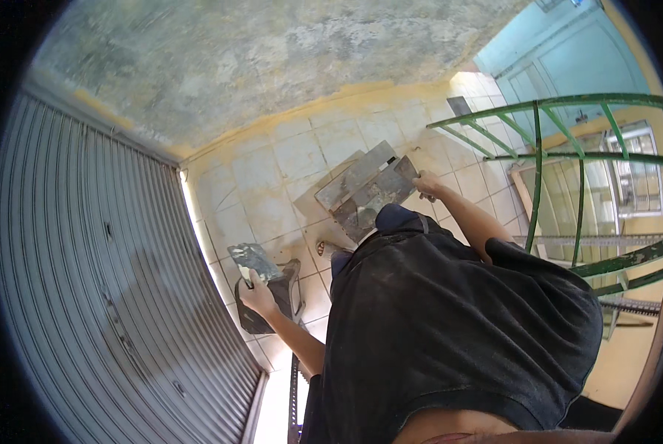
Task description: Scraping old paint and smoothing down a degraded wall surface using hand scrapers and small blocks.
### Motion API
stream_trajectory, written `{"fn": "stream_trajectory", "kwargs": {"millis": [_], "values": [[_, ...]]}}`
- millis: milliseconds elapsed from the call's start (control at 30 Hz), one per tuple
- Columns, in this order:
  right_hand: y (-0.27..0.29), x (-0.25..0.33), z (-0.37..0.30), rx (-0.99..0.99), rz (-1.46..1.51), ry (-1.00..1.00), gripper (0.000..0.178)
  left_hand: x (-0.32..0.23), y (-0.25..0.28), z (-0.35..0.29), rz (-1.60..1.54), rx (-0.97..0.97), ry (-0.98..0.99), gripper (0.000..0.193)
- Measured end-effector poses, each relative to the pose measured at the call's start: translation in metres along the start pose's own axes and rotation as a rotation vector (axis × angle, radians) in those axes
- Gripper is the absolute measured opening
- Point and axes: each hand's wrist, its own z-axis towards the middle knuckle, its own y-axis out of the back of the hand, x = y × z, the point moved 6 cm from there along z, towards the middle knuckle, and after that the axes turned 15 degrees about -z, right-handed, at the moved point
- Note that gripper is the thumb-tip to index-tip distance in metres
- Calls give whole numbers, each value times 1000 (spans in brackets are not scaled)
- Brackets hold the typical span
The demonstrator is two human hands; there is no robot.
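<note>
Out at the left, my left hand point(257, 297) is closed round the grip of a flat trowel point(251, 260), its grey rectangular plate smeared with pale plaster. The trowel is above a dark stool-like stand point(291, 285). My right hand point(427, 185) is closed on the handle of another flat dark trowel point(404, 172), whose blade overlaps a grey board point(361, 176) in front of me. A patchy grey and pale paste point(368, 201) lies on the board's surface. My body hides the board's near end.
A ribbed metal shutter point(102, 244) stands along the left. Ahead is a mottled grey wall point(257, 59) above a pale tiled floor point(265, 177). A green metal frame point(538, 148) stands close on my right, with a pale blue door point(568, 63) beyond it.
</note>
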Motion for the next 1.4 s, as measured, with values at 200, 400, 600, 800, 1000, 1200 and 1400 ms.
{"fn": "stream_trajectory", "kwargs": {"millis": [200,400,600,800,1000,1200,1400], "values": [[-39,-114,-8,27,114,-175,25,-32,-113,17,49,235,54,33],[-115,-222,-40,196,480,-607,17,-90,-223,18,169,376,-86,31],[-159,-243,-66,290,440,-677,33,-148,-311,-5,278,499,-133,34],[-147,-212,-49,305,625,-742,21,-185,-387,-2,419,679,-395,36],[-119,-137,-33,14,888,-625,27,-167,-476,78,483,941,-329,31],[-161,-39,-68,-35,1104,-790,33,-152,-516,172,523,1127,-361,30],[-176,0,-92,-132,1117,-858,30,-136,-516,228,502,1189,-271,29]]}}
